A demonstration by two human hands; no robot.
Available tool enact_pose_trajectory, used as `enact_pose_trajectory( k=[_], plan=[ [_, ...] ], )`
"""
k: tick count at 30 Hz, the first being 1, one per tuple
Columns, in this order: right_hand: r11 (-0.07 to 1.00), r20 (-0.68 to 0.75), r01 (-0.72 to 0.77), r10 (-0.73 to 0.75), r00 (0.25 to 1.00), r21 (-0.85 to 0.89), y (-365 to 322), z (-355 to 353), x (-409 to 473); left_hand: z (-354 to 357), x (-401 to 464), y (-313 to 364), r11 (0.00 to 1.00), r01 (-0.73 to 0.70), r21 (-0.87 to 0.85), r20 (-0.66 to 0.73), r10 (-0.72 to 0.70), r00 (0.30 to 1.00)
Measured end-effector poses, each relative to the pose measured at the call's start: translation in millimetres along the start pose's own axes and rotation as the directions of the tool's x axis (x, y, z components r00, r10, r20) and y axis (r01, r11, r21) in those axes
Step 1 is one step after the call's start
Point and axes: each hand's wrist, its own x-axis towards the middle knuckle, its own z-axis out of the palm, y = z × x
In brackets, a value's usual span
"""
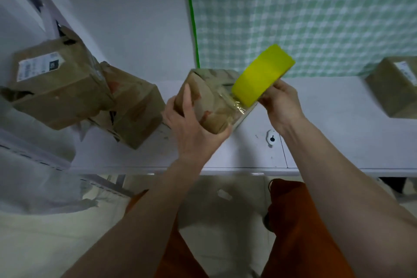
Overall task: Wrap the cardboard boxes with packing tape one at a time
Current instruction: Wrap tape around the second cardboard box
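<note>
With the left hand (191, 128) gripping the small cardboard box (207, 99) and the right hand (279, 101) holding the yellow tape roll (261, 74), keep the clear strip (239, 110) taut, I'd say, pressing it flat around each corner.

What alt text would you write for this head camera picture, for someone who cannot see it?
Seen from above, a person's left hand grips a small cardboard box over a white table while the right hand holds a yellow tape roll, clear tape stretched onto the box. More cardboard boxes lie at the left, another at the right.
</note>
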Motion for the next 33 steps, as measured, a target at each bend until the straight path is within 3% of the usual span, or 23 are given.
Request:
enact_pose_trajectory(
  k=[4, 6, 8, 11, 15, 18, 21, 23, 33],
  plan=[
    [0.975, 0.104, 0.011, 0.013, 0.994, -0.22, 20.3, 14.2, -7.6, 6.5, -36.7, -15.9, 0.979, 0.193, 0.059, 0.289, -0.202, 0.936],
    [0.962, 0.143, 0.021, 0.018, 0.99, -0.272, 28.7, 17.7, -12.7, -1.8, -47.1, -28.9, 0.971, 0.22, 0.094, 0.303, -0.238, 0.923],
    [0.953, 0.195, 0.035, 0.026, 0.98, -0.301, 34.6, 24.3, -16.2, -15.5, -45.9, -33.7, 0.983, 0.157, 0.095, 0.255, -0.177, 0.951],
    [0.922, 0.313, 0.053, 0.076, 0.947, -0.384, 41.5, 33.2, -24.9, -28.9, -29.3, -33.0, 0.994, -0.106, 0.007, 0.306, 0.099, 0.947],
    [0.876, 0.381, 0.063, 0.143, 0.913, -0.478, 52.8, 32.6, -37.4, -30.1, -25.3, -42.3, 0.981, -0.069, -0.178, 0.435, 0.142, 0.889],
    [0.84, 0.39, 0.15, 0.079, 0.917, -0.521, 45.8, 31.1, -27.9, -23.5, -35.8, -47.1, 0.967, -0.25, -0.056, 0.467, 0.247, 0.849],
    [0.853, 0.151, 0.158, -0.094, 0.984, -0.497, 39.4, 24.0, -2.0, -11.0, -48.7, -39.0, 0.932, -0.352, 0.092, 0.557, 0.245, 0.794],
    [0.88, 0.047, 0.107, -0.095, 0.994, -0.462, 35.5, 19.4, 8.5, -5.8, -53.0, -36.0, 0.926, -0.351, 0.137, 0.575, 0.214, 0.79],
    [0.848, 0.241, 0.062, 0.079, 0.967, -0.526, 33.4, 29.3, 20.2, -4.8, -53.6, -42.9, 0.886, -0.434, 0.163, 0.538, 0.289, 0.792]
  ],
)
